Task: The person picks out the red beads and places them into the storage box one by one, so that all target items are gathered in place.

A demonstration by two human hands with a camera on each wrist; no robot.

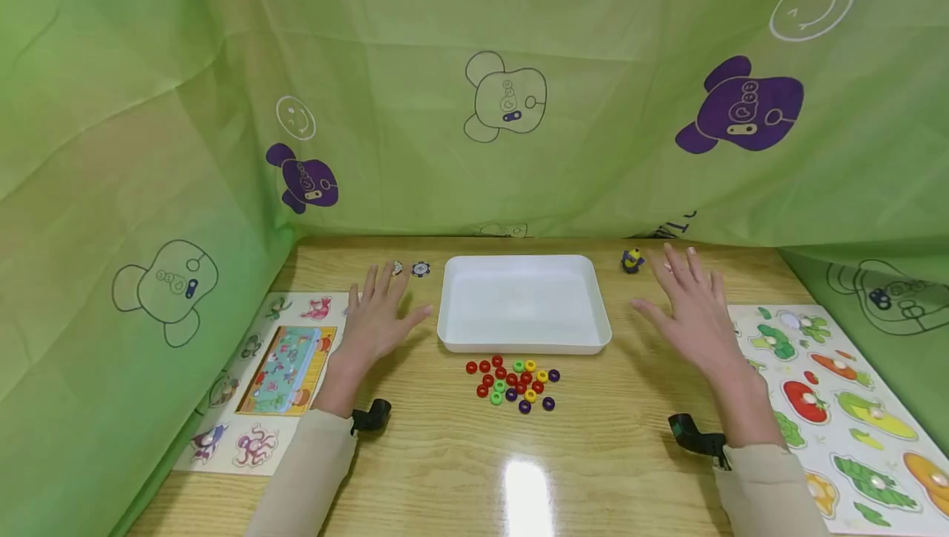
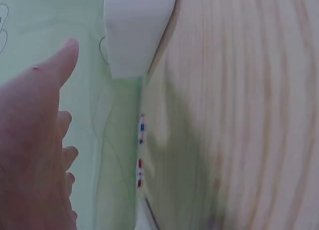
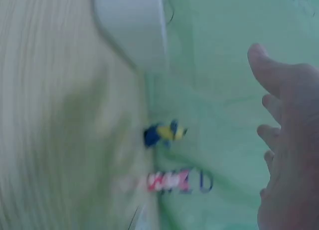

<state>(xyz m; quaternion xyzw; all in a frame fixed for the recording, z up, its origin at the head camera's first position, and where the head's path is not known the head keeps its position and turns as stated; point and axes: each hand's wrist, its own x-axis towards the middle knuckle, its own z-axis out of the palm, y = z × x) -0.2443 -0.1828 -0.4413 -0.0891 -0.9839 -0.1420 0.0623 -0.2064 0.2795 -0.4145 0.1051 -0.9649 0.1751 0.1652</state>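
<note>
My left hand [image 1: 376,319] hovers palm down left of a white tray [image 1: 525,347], fingers spread and holding nothing. To the tray's right, my right hand [image 1: 691,315] is likewise spread with nothing in it. In the left wrist view the thumb [image 2: 67,60] stands apart from the fingers; the right wrist view shows the same of the right thumb [image 3: 261,65]. Several small rings [image 1: 511,380] in red, yellow, green and dark purple lie loose in front of the tray. A small blue and yellow figure [image 1: 632,260] stands near the right fingertips.
A sea-animal puzzle board [image 1: 255,445] lies at the left and a vegetable puzzle board [image 1: 823,455] at the right. Behind the left hand are small round tokens [image 1: 421,269]. Green printed cloth [image 1: 415,133] walls the wooden table [image 1: 445,479] at back and sides.
</note>
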